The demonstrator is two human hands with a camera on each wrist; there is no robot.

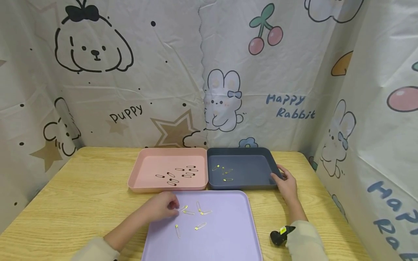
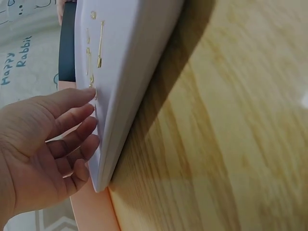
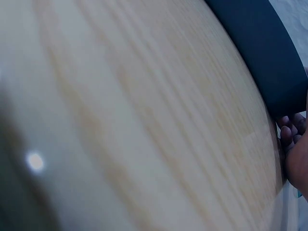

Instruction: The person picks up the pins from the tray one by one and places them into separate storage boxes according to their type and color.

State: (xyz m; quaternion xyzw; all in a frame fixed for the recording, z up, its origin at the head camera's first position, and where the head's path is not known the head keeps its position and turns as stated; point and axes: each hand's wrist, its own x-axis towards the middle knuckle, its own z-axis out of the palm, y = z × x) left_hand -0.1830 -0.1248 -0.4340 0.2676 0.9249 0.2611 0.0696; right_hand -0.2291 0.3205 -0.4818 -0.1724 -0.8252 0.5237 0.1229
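My left hand [image 1: 162, 207] is over the left edge of a lavender tray [image 1: 225, 232], with thumb and index fingertips right at a gold safety pin [image 1: 185, 207]. In the left wrist view, the left hand's fingers [image 2: 77, 137] are loosely bent, with a gap between thumb and index tips. More gold safety pins [image 1: 200, 226] lie scattered on the lavender tray. My right hand [image 1: 288, 184] grips the right end of a dark blue tray [image 1: 243, 187], thumb over the rim and fingers outside. Several gold safety pins [image 1: 228, 179] lie in that tray.
A pink tray [image 1: 137, 181] with several black safety pins [image 1: 174, 180] stands against the dark blue tray's left side. A small black object with a yellow-green label [image 1: 280, 235] lies beside the right sleeve. Printed cloth [image 1: 163, 79] hangs behind the wooden table [image 1: 81, 188].
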